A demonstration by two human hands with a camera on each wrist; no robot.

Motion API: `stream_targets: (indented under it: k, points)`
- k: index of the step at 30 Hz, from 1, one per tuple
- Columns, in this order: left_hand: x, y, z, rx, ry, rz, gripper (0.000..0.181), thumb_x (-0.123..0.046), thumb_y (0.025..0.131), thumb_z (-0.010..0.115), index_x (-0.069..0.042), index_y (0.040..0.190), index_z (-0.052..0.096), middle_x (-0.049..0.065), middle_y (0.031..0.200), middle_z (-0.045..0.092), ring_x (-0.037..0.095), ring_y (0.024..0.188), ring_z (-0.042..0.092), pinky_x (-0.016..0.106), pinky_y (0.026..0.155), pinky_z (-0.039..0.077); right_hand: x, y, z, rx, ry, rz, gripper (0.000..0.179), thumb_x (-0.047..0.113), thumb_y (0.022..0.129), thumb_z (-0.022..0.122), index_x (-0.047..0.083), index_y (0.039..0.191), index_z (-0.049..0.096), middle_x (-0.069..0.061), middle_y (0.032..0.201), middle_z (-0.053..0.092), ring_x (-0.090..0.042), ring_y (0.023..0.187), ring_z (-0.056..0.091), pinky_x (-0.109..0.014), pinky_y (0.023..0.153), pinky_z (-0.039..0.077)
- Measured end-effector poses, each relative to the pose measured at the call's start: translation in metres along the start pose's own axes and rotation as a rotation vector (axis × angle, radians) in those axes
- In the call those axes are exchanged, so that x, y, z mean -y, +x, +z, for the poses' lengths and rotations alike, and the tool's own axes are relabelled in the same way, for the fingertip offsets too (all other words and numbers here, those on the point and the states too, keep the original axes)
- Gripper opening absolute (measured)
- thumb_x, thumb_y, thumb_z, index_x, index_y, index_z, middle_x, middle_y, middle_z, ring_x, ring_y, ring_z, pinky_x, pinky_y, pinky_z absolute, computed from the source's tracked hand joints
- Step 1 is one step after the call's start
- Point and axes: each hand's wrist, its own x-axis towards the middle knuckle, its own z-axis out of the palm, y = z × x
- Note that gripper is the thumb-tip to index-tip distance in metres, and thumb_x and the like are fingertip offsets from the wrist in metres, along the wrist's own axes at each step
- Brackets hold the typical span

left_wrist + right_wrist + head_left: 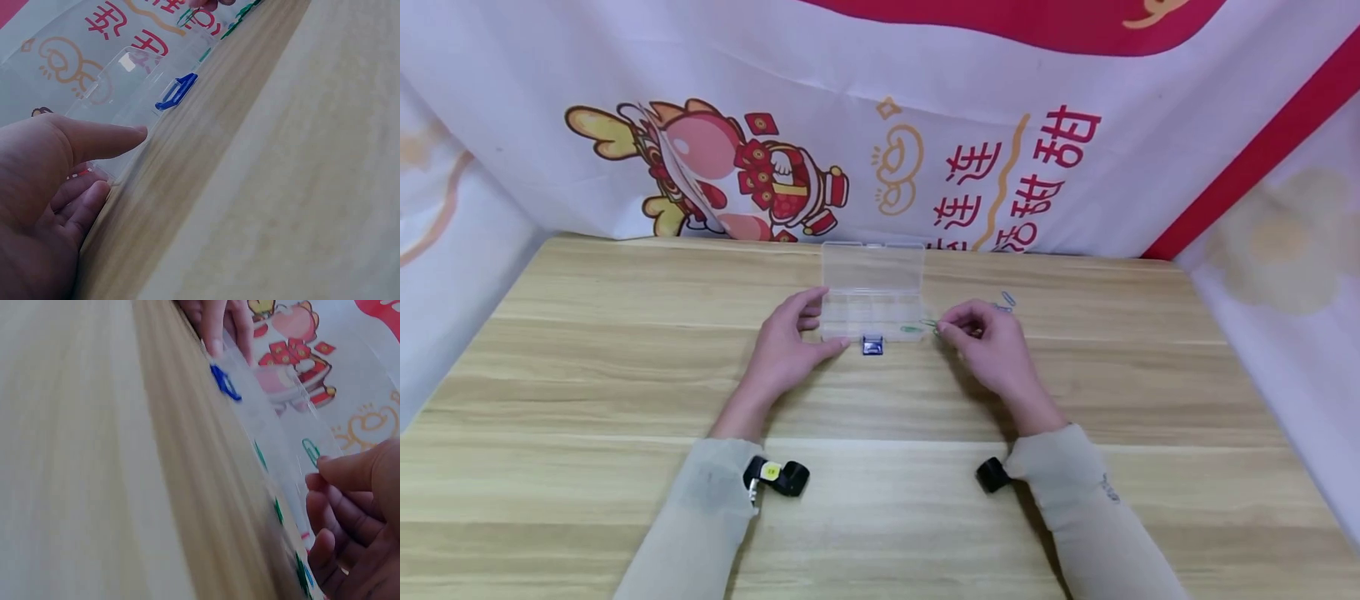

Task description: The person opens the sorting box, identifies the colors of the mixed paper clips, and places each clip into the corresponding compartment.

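A clear plastic compartment box (859,307) stands on the table with its see-through lid (872,268) raised at the back. On its front side is a blue latch (872,345), hanging open. My left hand (790,340) holds the box's left end, thumb at the front corner and fingers toward the back. Between thumb and index finger, my right hand (992,343) pinches a green paper clip (310,452) over the box's right end. Another green paper clip (912,329) lies in the front right compartment.
Several loose paper clips lie on the table right of the box, among them a blue one (1008,298) behind my right hand and green ones (279,511) beside it. A printed cloth (715,50) hangs along the table's back edge (1075,257).
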Motion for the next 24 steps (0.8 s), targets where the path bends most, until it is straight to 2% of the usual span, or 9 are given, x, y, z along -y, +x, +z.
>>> stream_targets:
  k: [3, 8, 12, 24]
  points:
    - [0.001, 0.0, 0.0, 0.0, -0.001, 0.0, 0.081, -0.019, 0.091, 0.088, -0.018, 0.162, 0.048, 0.014, 0.151, 0.059, 0.035, 0.135, 0.061, 0.048, 0.119, 0.052, 0.007, 0.003, 0.011, -0.006, 0.003, 0.0, 0.013, 0.023, 0.103, 0.074, 0.012, 0.111, 0.076, -0.008, 0.108, 0.071, -0.024, 0.1, 0.062, -0.034, 0.086, 0.054]
    - [0.002, 0.001, 0.0, 0.001, 0.001, 0.005, 0.081, -0.019, 0.092, 0.088, -0.019, 0.162, 0.048, 0.014, 0.152, 0.059, 0.034, 0.135, 0.061, 0.049, 0.119, 0.052, 0.011, 0.005, 0.02, -0.025, -0.02, -0.015, 0.011, 0.021, 0.101, 0.076, 0.012, 0.107, 0.077, -0.007, 0.103, 0.072, -0.023, 0.094, 0.062, -0.034, 0.082, 0.054]
    - [0.002, 0.0, -0.001, -0.004, 0.008, 0.006, 0.081, -0.02, 0.091, 0.088, -0.019, 0.162, 0.048, 0.013, 0.151, 0.059, 0.034, 0.134, 0.061, 0.048, 0.119, 0.052, 0.011, 0.005, 0.023, -0.033, -0.028, -0.036, 0.01, 0.02, 0.101, 0.076, 0.012, 0.104, 0.078, -0.008, 0.1, 0.074, -0.023, 0.091, 0.063, -0.034, 0.079, 0.055]
    - [0.003, 0.0, 0.0, -0.002, -0.004, 0.009, 0.081, -0.02, 0.091, 0.088, -0.019, 0.162, 0.049, 0.012, 0.151, 0.059, 0.033, 0.135, 0.061, 0.048, 0.118, 0.052, 0.009, 0.005, 0.024, -0.032, -0.052, -0.034, 0.009, 0.02, 0.1, 0.076, 0.013, 0.105, 0.079, -0.007, 0.101, 0.075, -0.023, 0.091, 0.064, -0.033, 0.08, 0.055]
